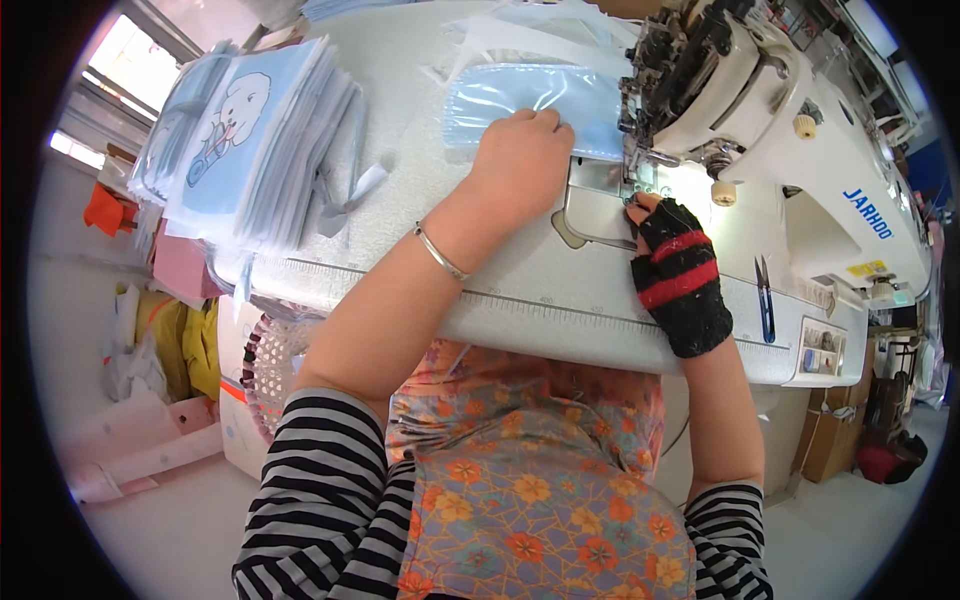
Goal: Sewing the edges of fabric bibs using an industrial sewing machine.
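Observation:
A light blue, shiny plastic-covered piece (495, 88) lies flat on the sewing table, its right end at the presser foot of the sewing machine (820, 110). Over its near edge is my left hand (522, 165), bare, with the fingers bent down onto it and the fingertips hidden. My right hand (684, 275), in a black fingerless glove with red stripes, rests just in front of the needle area beside the metal plate (598, 205). Its thumb and fingers are drawn together; anything between them is too small to make out.
A thick stack of light blue pouches (240, 150) with a cartoon animal print stands at the left, a loose strip hanging beside it. Thread snips (766, 305) lie right of my gloved hand. White sheets (545, 32) lie behind the blue piece. A ruler strip (545, 302) follows the near edge.

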A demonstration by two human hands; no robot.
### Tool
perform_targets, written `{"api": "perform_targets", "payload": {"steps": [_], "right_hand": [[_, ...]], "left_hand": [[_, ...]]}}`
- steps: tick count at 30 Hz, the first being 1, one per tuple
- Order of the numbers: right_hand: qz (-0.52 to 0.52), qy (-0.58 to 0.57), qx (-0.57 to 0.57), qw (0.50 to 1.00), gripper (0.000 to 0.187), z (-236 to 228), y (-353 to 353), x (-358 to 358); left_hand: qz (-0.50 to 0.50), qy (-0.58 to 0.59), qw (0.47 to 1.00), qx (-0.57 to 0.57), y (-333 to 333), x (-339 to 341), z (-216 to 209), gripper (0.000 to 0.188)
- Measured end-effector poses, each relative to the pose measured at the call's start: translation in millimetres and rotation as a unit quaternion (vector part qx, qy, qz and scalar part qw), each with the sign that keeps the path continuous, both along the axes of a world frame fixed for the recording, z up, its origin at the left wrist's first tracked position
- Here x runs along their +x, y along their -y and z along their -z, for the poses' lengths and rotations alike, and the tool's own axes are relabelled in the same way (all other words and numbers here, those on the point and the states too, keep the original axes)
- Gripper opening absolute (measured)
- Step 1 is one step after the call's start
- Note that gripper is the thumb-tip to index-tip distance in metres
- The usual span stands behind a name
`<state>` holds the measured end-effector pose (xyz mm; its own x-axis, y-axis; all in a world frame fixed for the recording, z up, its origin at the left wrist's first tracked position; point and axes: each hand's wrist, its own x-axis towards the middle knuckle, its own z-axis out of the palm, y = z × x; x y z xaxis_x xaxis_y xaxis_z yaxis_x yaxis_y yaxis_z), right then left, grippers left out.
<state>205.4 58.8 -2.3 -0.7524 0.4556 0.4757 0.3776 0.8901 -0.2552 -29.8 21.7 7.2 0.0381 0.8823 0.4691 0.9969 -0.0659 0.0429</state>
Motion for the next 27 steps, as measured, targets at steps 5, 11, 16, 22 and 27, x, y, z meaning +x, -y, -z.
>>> {"api": "perform_targets", "payload": {"steps": [5, 11, 16, 22, 27], "right_hand": [[0.004, -0.022, -0.002, 1.0, 0.031, 4, -2, -2], [0.003, -0.036, -0.004, 0.999, 0.025, 16, -7, 0], [-0.028, -0.006, -0.012, 1.0, 0.028, 15, -19, 4], [-0.03, 0.028, 0.008, 0.999, 0.033, 34, -59, 15], [0.011, 0.063, 0.001, 0.998, 0.032, 18, -30, 4]], "left_hand": [[0.007, -0.014, 1.0, 0.019, 5, -9, -12, 0.009], [0.021, 0.035, 0.999, -0.015, 157, 32, -30, 0.027], [-0.152, 0.106, 0.98, -0.078, 337, 22, 18, 0.057], [-0.511, 0.193, 0.823, -0.156, 435, -42, 163, 0.051], [-0.39, 0.451, 0.788, -0.155, 430, -45, 236, 0.052]]}}
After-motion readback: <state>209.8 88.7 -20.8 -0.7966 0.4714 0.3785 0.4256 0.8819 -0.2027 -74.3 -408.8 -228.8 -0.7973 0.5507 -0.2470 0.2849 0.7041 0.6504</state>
